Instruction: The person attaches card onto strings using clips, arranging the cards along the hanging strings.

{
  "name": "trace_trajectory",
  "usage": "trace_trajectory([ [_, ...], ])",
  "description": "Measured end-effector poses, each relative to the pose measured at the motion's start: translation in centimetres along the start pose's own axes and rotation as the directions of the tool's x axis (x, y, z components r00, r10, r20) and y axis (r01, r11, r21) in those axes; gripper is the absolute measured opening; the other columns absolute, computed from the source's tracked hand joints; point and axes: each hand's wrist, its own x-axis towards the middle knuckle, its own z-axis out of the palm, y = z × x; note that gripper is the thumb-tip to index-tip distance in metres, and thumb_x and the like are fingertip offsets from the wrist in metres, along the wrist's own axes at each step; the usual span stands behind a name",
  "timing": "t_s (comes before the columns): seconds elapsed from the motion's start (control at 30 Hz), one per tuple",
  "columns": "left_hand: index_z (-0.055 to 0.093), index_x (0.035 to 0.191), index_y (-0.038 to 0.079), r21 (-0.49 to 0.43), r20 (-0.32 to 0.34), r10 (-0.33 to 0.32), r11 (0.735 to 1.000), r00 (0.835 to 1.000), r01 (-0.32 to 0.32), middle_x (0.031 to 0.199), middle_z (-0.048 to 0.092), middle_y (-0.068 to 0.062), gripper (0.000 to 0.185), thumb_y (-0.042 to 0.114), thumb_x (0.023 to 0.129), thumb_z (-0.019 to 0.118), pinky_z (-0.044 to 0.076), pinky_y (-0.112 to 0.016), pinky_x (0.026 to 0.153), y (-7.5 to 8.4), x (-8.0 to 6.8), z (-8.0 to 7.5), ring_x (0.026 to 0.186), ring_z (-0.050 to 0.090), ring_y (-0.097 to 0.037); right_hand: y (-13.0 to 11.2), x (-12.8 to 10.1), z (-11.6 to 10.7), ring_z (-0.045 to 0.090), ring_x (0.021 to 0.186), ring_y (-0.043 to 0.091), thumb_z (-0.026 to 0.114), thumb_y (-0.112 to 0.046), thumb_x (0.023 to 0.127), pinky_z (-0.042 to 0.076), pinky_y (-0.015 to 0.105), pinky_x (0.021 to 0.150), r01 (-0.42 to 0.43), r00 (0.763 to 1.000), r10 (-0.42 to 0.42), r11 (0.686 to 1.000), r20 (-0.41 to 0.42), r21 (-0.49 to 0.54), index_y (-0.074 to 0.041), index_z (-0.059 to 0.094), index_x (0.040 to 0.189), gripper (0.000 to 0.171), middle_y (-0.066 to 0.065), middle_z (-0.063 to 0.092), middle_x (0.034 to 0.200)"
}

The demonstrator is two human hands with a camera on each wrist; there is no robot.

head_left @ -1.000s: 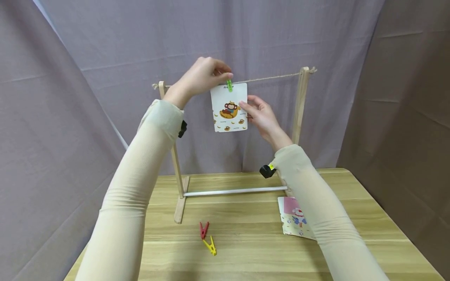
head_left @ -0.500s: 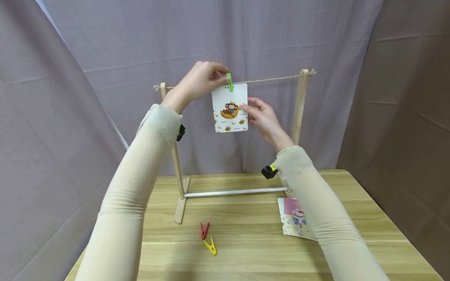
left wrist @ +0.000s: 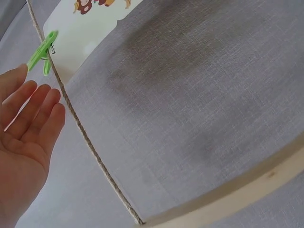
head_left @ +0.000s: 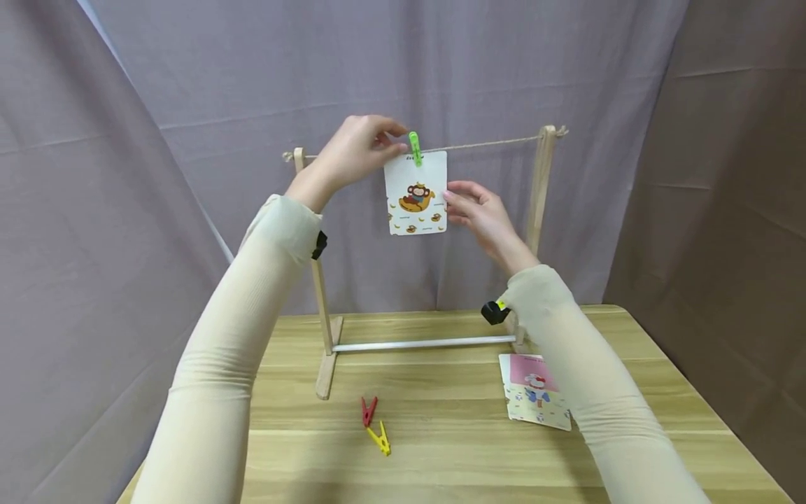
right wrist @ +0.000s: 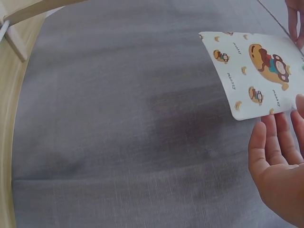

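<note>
A white card (head_left: pixel 416 199) with a monkey-and-banana print hangs from a twine line (head_left: pixel 497 143). A bright green clothespin (head_left: pixel 415 149) clips its top edge to the twine, handles upward. Just left of the clothespin is my left hand (head_left: pixel 362 150); in the left wrist view its fingers are loosely bent with nothing held, the tip of the thumb (left wrist: pixel 20 71) right at the clothespin's handle. My right hand (head_left: pixel 481 213) is at the card's right edge, thumb and fingers spread apart around that edge, as the right wrist view (right wrist: pixel 280 161) also shows.
The twine runs between two wooden posts (head_left: pixel 539 189), joined low down by a white bar (head_left: pixel 422 344). On the wooden table (head_left: pixel 441 462) lie a red clothespin (head_left: pixel 369 411), a yellow clothespin (head_left: pixel 380 439) and a pink-and-yellow card (head_left: pixel 535 392). Grey curtains (head_left: pixel 491 70) stand behind.
My left hand has let go of the green clothespin and drawn slightly left. My right hand has shifted right, its thumb coming off the card's face to the edge.
</note>
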Motion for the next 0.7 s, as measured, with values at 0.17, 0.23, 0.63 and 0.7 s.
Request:
trace_trajectory([
  [0.17, 0.067, 0.128, 0.003, 0.005, -0.025, 0.019, 1.0, 1.0, -0.019, 0.128, 0.067, -0.011, 0.033, 0.019, 0.1, 0.064, 0.049, -0.031, 0.099, -0.2, -0.5, -0.1, 0.11, 0.065, -0.021, -0.1, -0.3, -1.1, 0.068, 0.089, 0.016, 0.069, -0.01, 0.096, 0.055, 0.036, 0.09, 0.009, 1.0, -0.008, 0.999, 0.006, -0.033, -0.003, 0.064, 0.12, 0.025, 0.002, 0.072, 0.098],
  [0.23, 0.067, 0.127, 0.002, -0.005, -0.031, 0.024, 1.0, 0.999, -0.024, 0.128, 0.067, -0.012, 0.032, 0.018, 0.1, 0.064, 0.048, -0.031, 0.1, -0.3, -0.7, -0.1, 0.11, 0.065, -0.021, -0.1, -0.4, -1.6, 0.068, 0.092, 0.016, 0.069, -0.011, 0.097, 0.053, 0.039, 0.094, 0.002, 1.0, -0.002, 0.998, 0.008, -0.055, -0.003, 0.063, 0.122, 0.027, 0.001, 0.071, 0.1],
  [0.63, 0.069, 0.121, 0.001, -0.049, -0.077, 0.055, 0.997, 0.996, -0.059, 0.123, 0.068, -0.013, 0.026, 0.014, 0.099, 0.065, 0.047, -0.029, 0.102, 0.2, -2.2, 0.1, 0.111, 0.063, -0.021, -0.1, -1.1, -3.7, 0.066, 0.104, 0.024, 0.067, -0.011, 0.098, 0.049, 0.043, 0.102, -0.013, 1.0, 0.016, 0.99, 0.017, -0.14, 0.006, 0.054, 0.133, 0.042, 0.014, 0.069, 0.119],
  [0.7, 0.069, 0.121, 0.001, -0.038, -0.072, 0.078, 0.996, 0.994, -0.081, 0.122, 0.069, -0.012, 0.026, 0.015, 0.099, 0.066, 0.047, -0.028, 0.101, 0.7, -2.4, 0.3, 0.111, 0.063, -0.021, -0.1, -1.2, -4.1, 0.066, 0.104, 0.024, 0.068, -0.013, 0.098, 0.049, 0.042, 0.101, -0.016, 1.0, 0.019, 0.987, 0.017, -0.16, 0.006, 0.053, 0.134, 0.043, 0.013, 0.069, 0.119],
])
